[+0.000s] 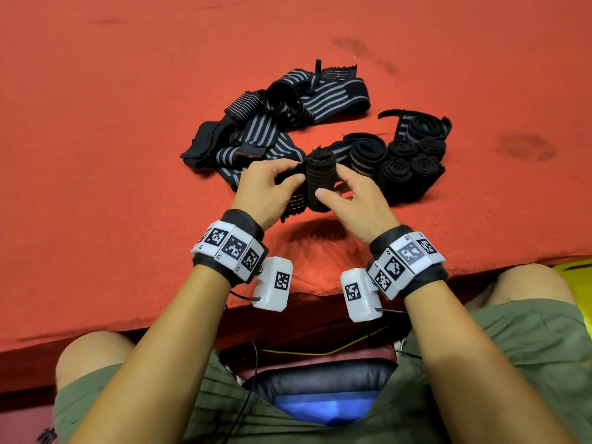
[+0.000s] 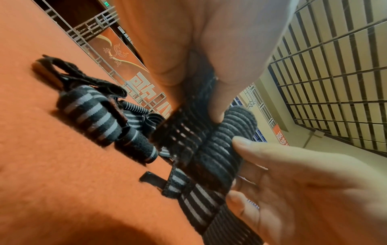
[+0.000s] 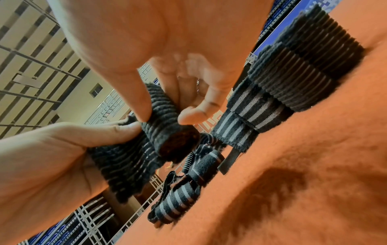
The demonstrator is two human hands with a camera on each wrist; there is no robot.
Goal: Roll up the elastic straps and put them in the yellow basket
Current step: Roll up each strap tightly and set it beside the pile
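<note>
So you've got a black ribbed elastic strap [image 1: 320, 184] held up just above the red felt-covered table [image 1: 112, 139], and it's already mostly wound into a fat cylinder. Your right hand [image 1: 355, 200] is wrapped around the rolled part, thumb on the near side and fingers curled behind it; the right wrist view shows the thumb and fingertips pinching the roll near its open end. Your left hand [image 1: 266, 190] is pinching the loose flat tail of that same strap, thumb on top and fingers underneath, with the tail running off the roll's left side and hanging down toward the table edge.

Behind your left hand there's a messy pile of unrolled black-and-grey striped elastic straps [image 1: 275, 116], all tangled and looping over each other on the felt. To the right of that, just past your right hand, sits a tight cluster of finished black strap rolls [image 1: 413, 155], standing on end and touching each other, with a striped roll [image 1: 365, 153] lying right next to them.

The yellow basket [image 1: 573, 274] is barely peeking in at the far right edge of the head view, down below the table edge beside your right knee. You can only see a sliver, so can't tell what's in it.

Both wrists have those white marker-block bands [image 1: 230, 248] strapped on.
</note>
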